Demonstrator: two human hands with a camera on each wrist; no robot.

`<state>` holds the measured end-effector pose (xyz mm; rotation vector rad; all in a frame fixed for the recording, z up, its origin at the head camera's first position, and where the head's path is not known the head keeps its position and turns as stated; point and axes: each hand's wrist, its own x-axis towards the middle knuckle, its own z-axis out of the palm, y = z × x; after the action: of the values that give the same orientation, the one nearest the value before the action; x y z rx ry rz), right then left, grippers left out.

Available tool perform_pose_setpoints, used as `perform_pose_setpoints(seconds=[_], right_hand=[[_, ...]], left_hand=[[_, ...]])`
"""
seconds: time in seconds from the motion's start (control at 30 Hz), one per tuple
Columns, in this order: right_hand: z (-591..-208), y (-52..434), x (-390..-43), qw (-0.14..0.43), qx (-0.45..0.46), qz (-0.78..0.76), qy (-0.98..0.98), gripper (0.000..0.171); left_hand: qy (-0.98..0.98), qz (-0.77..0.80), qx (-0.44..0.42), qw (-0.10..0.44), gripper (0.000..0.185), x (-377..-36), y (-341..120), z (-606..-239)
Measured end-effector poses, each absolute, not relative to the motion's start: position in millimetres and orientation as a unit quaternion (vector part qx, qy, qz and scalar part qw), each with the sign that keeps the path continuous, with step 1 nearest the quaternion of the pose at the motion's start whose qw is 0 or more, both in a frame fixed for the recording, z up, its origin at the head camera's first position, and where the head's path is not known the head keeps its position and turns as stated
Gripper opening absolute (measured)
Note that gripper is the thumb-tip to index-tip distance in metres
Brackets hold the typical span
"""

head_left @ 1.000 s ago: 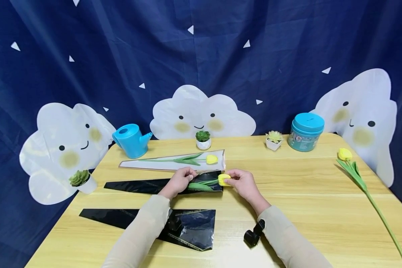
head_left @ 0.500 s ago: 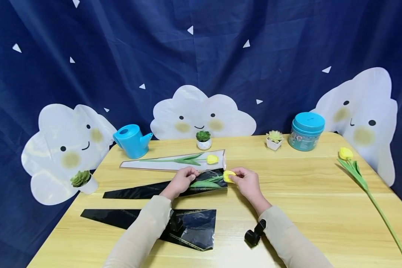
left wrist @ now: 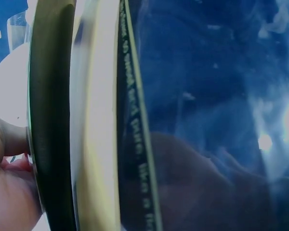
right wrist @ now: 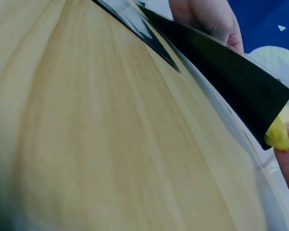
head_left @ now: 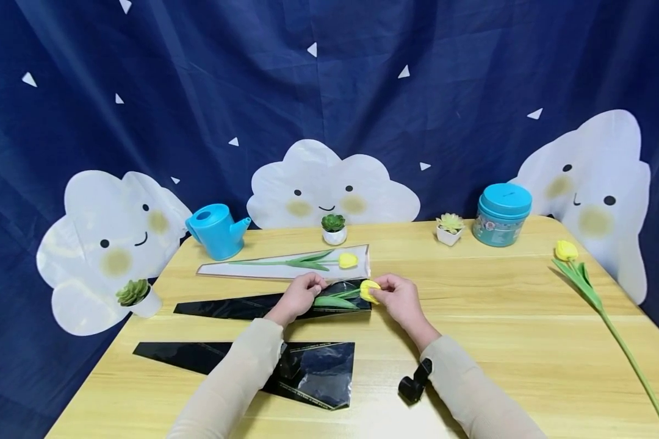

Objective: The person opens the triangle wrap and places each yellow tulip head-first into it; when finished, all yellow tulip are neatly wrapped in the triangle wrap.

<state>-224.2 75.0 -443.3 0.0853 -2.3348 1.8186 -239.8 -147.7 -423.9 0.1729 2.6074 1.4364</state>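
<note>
In the head view, my right hand [head_left: 399, 300] pinches the yellow head of an artificial tulip [head_left: 367, 290]. The tulip's green leaves lie within the wide end of a long, tapered black flower sleeve [head_left: 214, 308], and its head sits at the mouth. My left hand [head_left: 299, 297] grips the sleeve's upper edge near the leaves, thumb and fingers together. From the right wrist, the sleeve [right wrist: 231, 77] shows edge-on, with the yellow petals [right wrist: 278, 134] poking out between my fingertips. The lower stem is hidden by the black film.
A second black sleeve [head_left: 324, 372] lies nearer me, partly under my left forearm. Behind is a white sleeve [head_left: 357, 271] with a yellow tulip. Another tulip [head_left: 595, 296] lies at right. A watering can [head_left: 219, 235], potted succulents [head_left: 334, 235] and a blue-lidded tub [head_left: 502, 222] line the back.
The held sleeve and tulip first shifted right, its wide end rising, then came slightly back left and lower. Both hands keep their hold throughout.
</note>
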Motion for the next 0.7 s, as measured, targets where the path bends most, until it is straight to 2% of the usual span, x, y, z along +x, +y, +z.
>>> perform_pose_setpoints(seconds=[0.27,0.6,0.7], right_hand=[[-449.1,77.2,-225.1,0.061,0.058,0.617,-0.783,0.012],[-448.4,81.0,-223.9,0.065,0.089,0.581,-0.806,0.011],[-448.4,81.8,-224.5,0.04,0.109,0.572,-0.812,0.011]], left_hand=[[0.88,0.464,0.066,0.072,0.017,-240.3,-147.5,-429.6],[0.887,0.453,0.055,0.075,0.017,-243.5,-143.7,-432.8],[0.893,0.442,0.056,0.067,0.017,-243.4,-143.2,-432.5]])
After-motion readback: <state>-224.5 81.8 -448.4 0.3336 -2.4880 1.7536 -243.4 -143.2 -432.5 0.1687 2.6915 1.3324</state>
